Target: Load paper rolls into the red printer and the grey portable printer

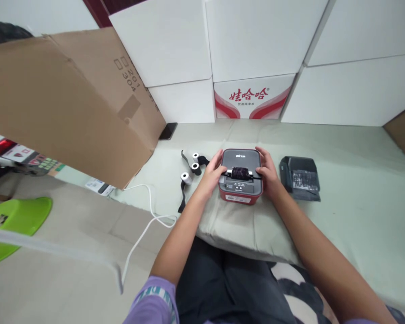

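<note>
A boxy receipt printer with a grey top and red lower body sits on the pale cloth in front of me. My left hand clasps its left side, thumb on the upper edge. On the opposite side, my right hand grips it the same way. A dark, shiny band lies across the middle of the printer's top, between my thumbs. Left of it are small paper rolls: a white roll with a dark strip trailing from it, a black-sided roll and another white roll.
To the right lies a black object with a dark printed sheet. A black phone rests beside a large cardboard sheet. White boxes are stacked behind. A white cable hangs over the left edge, near a green stool.
</note>
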Demonstrator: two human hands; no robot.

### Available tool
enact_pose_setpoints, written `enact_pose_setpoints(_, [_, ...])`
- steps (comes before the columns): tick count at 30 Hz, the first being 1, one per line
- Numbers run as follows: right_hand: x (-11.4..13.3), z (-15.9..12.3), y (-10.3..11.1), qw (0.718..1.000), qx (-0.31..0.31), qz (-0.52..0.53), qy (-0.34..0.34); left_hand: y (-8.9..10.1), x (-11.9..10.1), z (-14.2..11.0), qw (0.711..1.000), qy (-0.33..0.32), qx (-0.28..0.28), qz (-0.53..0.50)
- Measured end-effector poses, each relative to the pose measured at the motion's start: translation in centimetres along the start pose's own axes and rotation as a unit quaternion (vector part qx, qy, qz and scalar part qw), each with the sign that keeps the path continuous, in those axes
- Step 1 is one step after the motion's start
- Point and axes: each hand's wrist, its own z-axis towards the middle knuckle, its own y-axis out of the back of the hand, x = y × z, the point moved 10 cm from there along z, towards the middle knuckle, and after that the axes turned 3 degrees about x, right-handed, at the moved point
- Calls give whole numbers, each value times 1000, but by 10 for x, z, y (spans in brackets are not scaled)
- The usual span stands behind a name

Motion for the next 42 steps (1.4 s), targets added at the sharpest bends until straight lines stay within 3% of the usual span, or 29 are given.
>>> enact_pose_setpoints(16, [1, 2, 0, 1000, -2, -4, -11, -7, -10, -7, 999, -37, 23, 13])
enact_pose_setpoints(22, [-10, 1, 3, 999, 4, 33, -4, -5, -12, -8, 1000, -8, 15, -22])
enact_pose_setpoints(28, [-8, -3, -3, 998, 15, 45, -38, -2, -17, -6, 1000, 0, 4, -14])
enact_pose_setpoints(32, [-7, -5, -5, 996, 18, 74, -43, 0, -35, -13, 994, -58, 6, 93])
enact_pose_setpoints(37, [-10, -4, -5, 995, 28, 85, -34, -6, -60, -26, 964, -157, 27, 211])
enact_pose_setpoints(42, [-10, -6, -7, 995, 39, 81, -45, -10, -65, -30, 938, -197, 21, 285])
